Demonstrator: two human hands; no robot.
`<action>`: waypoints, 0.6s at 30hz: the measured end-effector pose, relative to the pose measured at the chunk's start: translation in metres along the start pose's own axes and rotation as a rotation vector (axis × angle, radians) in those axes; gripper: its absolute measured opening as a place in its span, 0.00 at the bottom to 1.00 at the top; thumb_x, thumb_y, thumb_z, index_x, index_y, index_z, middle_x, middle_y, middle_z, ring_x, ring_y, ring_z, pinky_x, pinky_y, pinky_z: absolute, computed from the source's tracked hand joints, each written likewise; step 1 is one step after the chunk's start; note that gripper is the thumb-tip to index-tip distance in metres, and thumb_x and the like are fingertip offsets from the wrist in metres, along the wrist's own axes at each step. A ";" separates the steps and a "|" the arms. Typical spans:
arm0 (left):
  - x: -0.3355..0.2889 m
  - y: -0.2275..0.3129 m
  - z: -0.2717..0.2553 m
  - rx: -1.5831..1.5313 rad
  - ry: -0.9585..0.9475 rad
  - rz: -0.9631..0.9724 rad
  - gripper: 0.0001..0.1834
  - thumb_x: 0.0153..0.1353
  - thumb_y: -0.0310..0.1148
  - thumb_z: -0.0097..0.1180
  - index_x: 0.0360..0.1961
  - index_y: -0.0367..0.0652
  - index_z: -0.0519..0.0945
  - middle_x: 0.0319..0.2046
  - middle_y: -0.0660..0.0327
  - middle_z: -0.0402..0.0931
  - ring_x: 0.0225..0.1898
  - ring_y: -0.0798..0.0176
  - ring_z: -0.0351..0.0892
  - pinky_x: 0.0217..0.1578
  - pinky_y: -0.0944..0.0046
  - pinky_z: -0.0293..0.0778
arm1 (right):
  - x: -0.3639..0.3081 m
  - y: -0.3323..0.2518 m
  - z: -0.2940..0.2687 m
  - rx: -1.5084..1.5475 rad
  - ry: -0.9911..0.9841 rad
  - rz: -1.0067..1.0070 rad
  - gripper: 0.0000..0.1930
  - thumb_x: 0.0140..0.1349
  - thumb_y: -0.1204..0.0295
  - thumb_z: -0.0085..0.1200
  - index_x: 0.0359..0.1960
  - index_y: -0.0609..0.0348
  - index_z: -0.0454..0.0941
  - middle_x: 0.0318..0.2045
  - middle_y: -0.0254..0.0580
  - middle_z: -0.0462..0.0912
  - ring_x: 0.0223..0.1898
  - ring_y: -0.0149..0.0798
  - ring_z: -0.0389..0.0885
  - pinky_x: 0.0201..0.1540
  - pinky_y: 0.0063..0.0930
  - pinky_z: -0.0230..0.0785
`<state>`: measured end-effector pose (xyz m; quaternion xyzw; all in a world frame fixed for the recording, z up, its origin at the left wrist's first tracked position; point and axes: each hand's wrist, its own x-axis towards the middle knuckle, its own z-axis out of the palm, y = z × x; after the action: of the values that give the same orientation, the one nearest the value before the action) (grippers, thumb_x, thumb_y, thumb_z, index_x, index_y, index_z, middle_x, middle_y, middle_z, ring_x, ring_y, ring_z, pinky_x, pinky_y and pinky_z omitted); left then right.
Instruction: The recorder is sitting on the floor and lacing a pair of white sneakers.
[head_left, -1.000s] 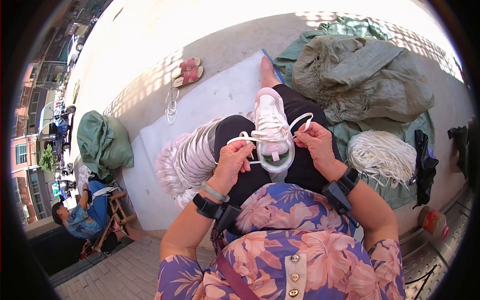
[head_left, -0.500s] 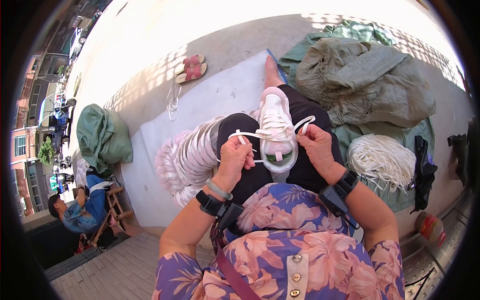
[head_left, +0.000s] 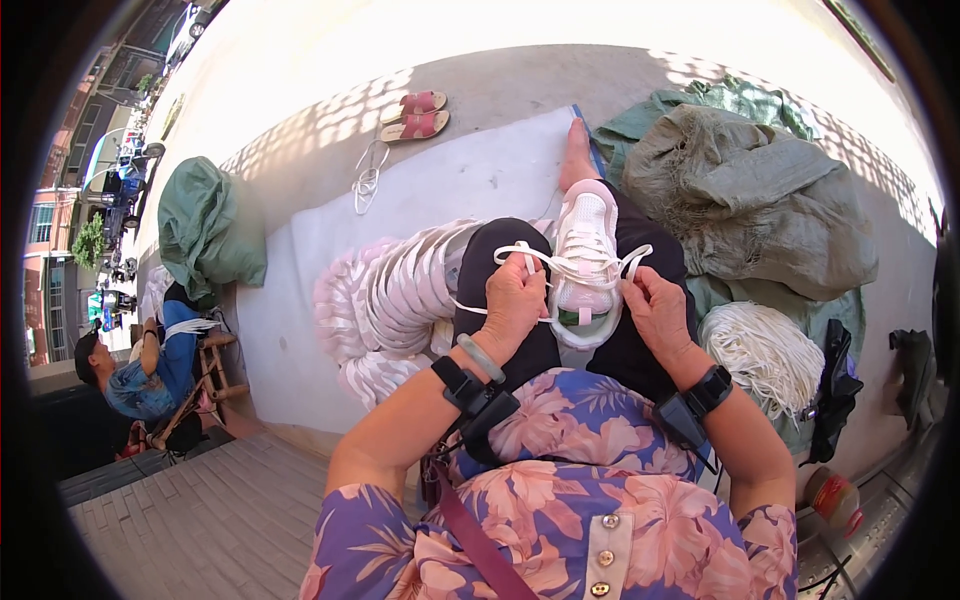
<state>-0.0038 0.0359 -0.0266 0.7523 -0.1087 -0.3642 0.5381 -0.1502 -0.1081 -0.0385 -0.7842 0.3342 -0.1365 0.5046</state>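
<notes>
A white and pink sneaker [head_left: 585, 255] rests between my thighs, toe pointing away from me. White shoelaces run across its tongue and loop out to both sides. On the left of the shoe, my left hand [head_left: 517, 298] pinches one loop of the shoelace [head_left: 516, 250]. At the other side my right hand [head_left: 655, 308] pinches the second loop [head_left: 633, 257] between thumb and fingertips. Just left of my knee lies a long row of stacked pale pink and white shoe pieces [head_left: 400, 290]; their exact kind is hard to make out.
A bundle of white laces [head_left: 765, 350] lies right, near a big grey-green sack [head_left: 745, 190] and a black bag [head_left: 832, 390]. Pink slippers [head_left: 415, 126] and a loose lace [head_left: 368, 185] lie ahead. Left are a green sack [head_left: 208, 222] and a seated person [head_left: 145, 365].
The whole view has shifted, so the scene sits slightly further right. Both hands still hold the lace loops; my left hand has turned and drawn closer to the shoe.
</notes>
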 end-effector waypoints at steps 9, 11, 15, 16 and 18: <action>0.011 -0.028 0.011 0.268 0.130 0.300 0.02 0.56 0.23 0.47 0.31 0.36 0.71 0.14 0.64 0.70 0.11 0.74 0.68 0.13 0.71 0.65 | -0.011 -0.001 0.003 -0.388 -0.011 -0.214 0.11 0.55 0.66 0.50 0.24 0.61 0.70 0.20 0.46 0.74 0.23 0.49 0.74 0.26 0.38 0.65; 0.012 -0.029 0.011 0.264 0.132 0.306 0.02 0.56 0.23 0.47 0.31 0.36 0.71 0.14 0.64 0.70 0.11 0.74 0.68 0.13 0.71 0.66 | -0.010 0.001 0.004 -0.402 -0.006 -0.230 0.10 0.56 0.66 0.50 0.24 0.61 0.70 0.21 0.47 0.74 0.24 0.50 0.75 0.27 0.39 0.66; 0.012 -0.027 0.012 0.220 0.143 0.245 0.05 0.52 0.24 0.47 0.32 0.36 0.71 0.24 0.47 0.75 0.29 0.43 0.77 0.30 0.55 0.71 | -0.010 0.000 0.004 -0.453 -0.031 -0.232 0.10 0.57 0.67 0.48 0.23 0.60 0.70 0.22 0.49 0.76 0.25 0.52 0.76 0.28 0.41 0.67; 0.012 -0.027 0.012 0.217 0.145 0.247 0.05 0.52 0.24 0.47 0.32 0.36 0.71 0.24 0.47 0.75 0.29 0.43 0.77 0.30 0.55 0.71 | -0.009 0.000 0.004 -0.455 -0.031 -0.235 0.10 0.57 0.67 0.48 0.23 0.60 0.70 0.22 0.49 0.76 0.25 0.52 0.76 0.28 0.41 0.67; 0.011 -0.023 0.012 0.242 0.127 0.239 0.06 0.52 0.24 0.48 0.32 0.36 0.72 0.24 0.47 0.75 0.29 0.43 0.77 0.31 0.54 0.71 | -0.009 0.003 0.005 -0.484 -0.038 -0.232 0.11 0.58 0.67 0.46 0.23 0.61 0.70 0.20 0.51 0.76 0.23 0.52 0.76 0.26 0.42 0.67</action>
<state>-0.0090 0.0299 -0.0534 0.8148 -0.2061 -0.2340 0.4888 -0.1550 -0.0998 -0.0424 -0.9175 0.2557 -0.0947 0.2896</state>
